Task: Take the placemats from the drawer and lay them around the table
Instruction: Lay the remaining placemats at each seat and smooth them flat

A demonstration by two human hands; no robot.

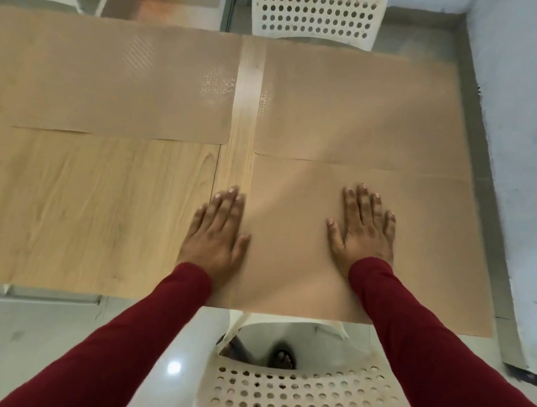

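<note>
Tan near placemat [294,269] | left hand [216,231], right hand [366,230] flat, fingers straight | no writing legible

Matt embossed placemats [364,114] on wood-grain table [84,205] (perforated plastic chairs [317,14]).

White perforated chairs [319,14], glossy pale floor [42,330], scuffed white wall [526,95]

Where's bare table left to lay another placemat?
Near-left wood, bordered by the far-left placemat, the near edge and the left hand. Only a thin strip is bare between the mats. The right half is covered.
</note>
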